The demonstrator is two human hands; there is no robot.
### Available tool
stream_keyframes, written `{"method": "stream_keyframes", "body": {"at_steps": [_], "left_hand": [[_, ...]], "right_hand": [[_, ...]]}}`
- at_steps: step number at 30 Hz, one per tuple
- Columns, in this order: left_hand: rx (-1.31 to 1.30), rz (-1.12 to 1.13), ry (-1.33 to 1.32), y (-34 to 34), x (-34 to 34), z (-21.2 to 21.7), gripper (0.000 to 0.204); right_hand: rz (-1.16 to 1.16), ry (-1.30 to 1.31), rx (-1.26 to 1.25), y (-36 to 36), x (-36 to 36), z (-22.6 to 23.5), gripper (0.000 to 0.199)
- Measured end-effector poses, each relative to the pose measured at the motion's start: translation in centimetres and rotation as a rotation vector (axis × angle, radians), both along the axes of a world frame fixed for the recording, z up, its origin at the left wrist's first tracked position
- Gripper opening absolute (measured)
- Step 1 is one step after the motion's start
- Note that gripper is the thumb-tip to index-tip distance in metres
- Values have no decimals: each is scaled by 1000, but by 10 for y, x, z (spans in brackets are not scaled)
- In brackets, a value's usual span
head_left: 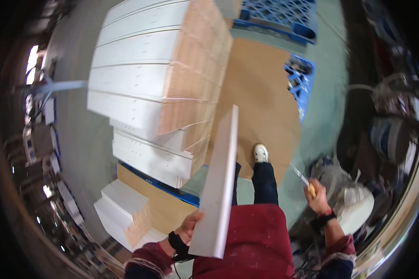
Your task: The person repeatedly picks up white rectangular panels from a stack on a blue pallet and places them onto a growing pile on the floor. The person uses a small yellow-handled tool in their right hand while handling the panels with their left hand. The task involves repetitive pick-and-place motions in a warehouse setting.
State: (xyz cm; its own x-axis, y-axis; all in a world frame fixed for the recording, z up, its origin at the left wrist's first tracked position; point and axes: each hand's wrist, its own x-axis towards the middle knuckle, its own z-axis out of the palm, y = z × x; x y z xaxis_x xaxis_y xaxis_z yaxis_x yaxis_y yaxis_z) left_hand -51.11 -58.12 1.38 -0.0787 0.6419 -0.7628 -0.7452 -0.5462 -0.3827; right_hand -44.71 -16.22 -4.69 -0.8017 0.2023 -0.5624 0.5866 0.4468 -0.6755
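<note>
My left hand (189, 226) grips a long white panel (217, 186) near its lower end, fingers at its left edge. The panel slants up and away in front of my body. In my right hand (318, 197), held out to the right and apart from the panel, is a slim tool with a yellowish handle (311, 189) and a narrow silvery blade (299, 174). The blade points up and left; its exact kind is too small to tell. Dark bands circle both wrists.
A tall stack of white panels (130, 69) with light brown ends rises at the left. Smaller white pieces (125, 200) lie on cardboard below it. Brown cardboard (260, 79) covers a blue pallet (307, 93) ahead. Plastic-wrapped items (356, 209) stand at the right.
</note>
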Motion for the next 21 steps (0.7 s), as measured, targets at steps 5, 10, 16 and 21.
{"method": "stream_keyframes", "body": {"at_steps": [5, 10, 16, 21], "left_hand": [[-193, -794, 394, -25, -36, 58, 61], [-129, -1110, 603, -76, -17, 115, 50], [-262, -1077, 346, -134, 74, 177, 34], [-539, -745, 207, -127, 128, 216, 45]], "right_hand": [[265, -50, -28, 10, 41, 6, 19], [113, -57, 119, 40, 73, -14, 19], [139, -240, 42, 44, 86, -42, 21], [126, -387, -104, 9, 42, -40, 29]]}}
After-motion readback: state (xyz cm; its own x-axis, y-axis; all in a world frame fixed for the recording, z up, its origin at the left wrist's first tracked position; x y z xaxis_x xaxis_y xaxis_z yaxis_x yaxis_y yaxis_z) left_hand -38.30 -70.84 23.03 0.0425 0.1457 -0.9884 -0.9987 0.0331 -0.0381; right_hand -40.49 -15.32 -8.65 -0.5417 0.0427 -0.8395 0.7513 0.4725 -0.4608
